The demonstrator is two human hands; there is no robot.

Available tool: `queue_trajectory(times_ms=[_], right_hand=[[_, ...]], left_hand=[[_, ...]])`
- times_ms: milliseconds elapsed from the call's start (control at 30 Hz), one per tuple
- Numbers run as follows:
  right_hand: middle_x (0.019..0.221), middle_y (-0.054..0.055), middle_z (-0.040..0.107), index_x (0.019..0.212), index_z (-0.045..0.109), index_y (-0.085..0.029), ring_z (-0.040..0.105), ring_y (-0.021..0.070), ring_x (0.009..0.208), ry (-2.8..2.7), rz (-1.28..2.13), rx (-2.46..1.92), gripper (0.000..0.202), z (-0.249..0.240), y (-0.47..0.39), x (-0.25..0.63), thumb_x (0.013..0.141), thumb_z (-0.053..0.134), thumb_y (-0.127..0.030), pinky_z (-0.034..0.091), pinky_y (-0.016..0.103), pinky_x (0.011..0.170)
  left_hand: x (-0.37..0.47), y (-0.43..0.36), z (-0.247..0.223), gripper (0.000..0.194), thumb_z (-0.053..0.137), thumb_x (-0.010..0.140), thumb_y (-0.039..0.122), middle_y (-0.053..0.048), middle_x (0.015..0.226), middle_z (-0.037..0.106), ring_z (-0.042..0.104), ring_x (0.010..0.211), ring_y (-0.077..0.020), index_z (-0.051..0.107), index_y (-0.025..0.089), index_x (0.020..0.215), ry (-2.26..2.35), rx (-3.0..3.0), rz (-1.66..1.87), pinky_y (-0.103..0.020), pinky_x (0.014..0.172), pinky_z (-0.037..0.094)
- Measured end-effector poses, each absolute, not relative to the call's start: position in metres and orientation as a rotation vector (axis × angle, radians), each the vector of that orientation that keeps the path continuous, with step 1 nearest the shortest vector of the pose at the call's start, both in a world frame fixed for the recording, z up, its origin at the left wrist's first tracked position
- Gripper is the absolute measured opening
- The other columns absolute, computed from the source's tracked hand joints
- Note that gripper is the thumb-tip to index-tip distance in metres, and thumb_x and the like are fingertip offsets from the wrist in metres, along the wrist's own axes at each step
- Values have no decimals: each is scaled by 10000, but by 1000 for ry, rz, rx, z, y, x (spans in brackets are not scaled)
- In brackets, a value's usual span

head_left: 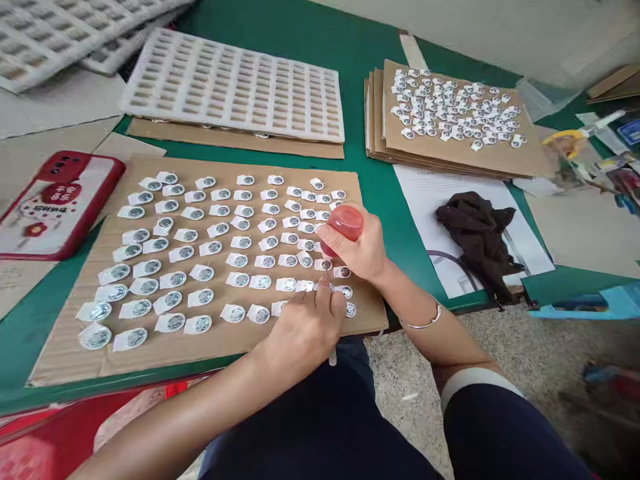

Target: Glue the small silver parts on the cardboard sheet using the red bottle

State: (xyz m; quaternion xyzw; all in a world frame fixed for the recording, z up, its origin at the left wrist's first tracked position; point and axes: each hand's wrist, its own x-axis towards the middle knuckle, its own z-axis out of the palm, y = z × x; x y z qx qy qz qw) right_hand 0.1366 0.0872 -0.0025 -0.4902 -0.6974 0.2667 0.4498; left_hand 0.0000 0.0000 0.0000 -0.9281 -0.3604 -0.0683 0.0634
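Two hands work, in the head view, near the right edge of a cardboard sheet lying along the worktop's near edge. We see the right hand wrapped round a red squeeze bottle, thumb and fingers pressing its body; its tip, largely hidden, points down among round silvery pieces with white tabs, close to the sheet's right edge. The left hand has its fingers curled together round a slim rod, whose pale end protrudes below; we cannot tell exactly which fingers pinch it. For good work, we judge, we should press lightly and evenly, keep the tip low, and hold both wrists clear of neighbouring tabs.
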Motion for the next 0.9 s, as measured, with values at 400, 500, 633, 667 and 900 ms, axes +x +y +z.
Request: queue_trajectory(times_ms=[400,500,633,667,900], right_hand=[[671,-16,587,739,535,-192,540,106,610,-1751,575,-1219,249,-5,91,139,732,609,-430,473,276,609],[663,-18,588,757,536,-192,545,107,607,-1749,571,-1233,257,-5,92,139,735,604,-439,475,276,604],[681,-15,598,782,545,-191,553,109,620,-1745,534,-1234,267,-5,93,140,723,615,-441,477,271,606],[688,-13,600,787,547,-191,553,110,623,-1746,526,-1233,270,-6,94,140,720,618,-442,477,270,607],[710,-7,597,779,546,-190,546,110,633,-1761,514,-1221,270,-4,95,142,715,625,-440,462,266,618]], left_hand=[[0,4,-2,172,355,755,-2,-120,716,601,535,522,-195,430,151,738,-1084,-2797,-323,-309,472,465],[0,4,-1,169,359,758,4,-109,707,590,519,503,-190,427,156,734,-1087,-2809,-333,-314,472,465],[-2,4,0,178,352,749,-2,-93,701,573,503,490,-190,429,159,742,-1113,-2848,-313,-315,453,450],[-3,5,1,181,349,747,-3,-88,695,566,497,485,-187,431,157,742,-1120,-2865,-308,-313,448,443],[-14,15,4,111,391,755,57,-62,746,521,502,574,-180,447,152,767,-1246,-3083,-289,-300,493,400]])
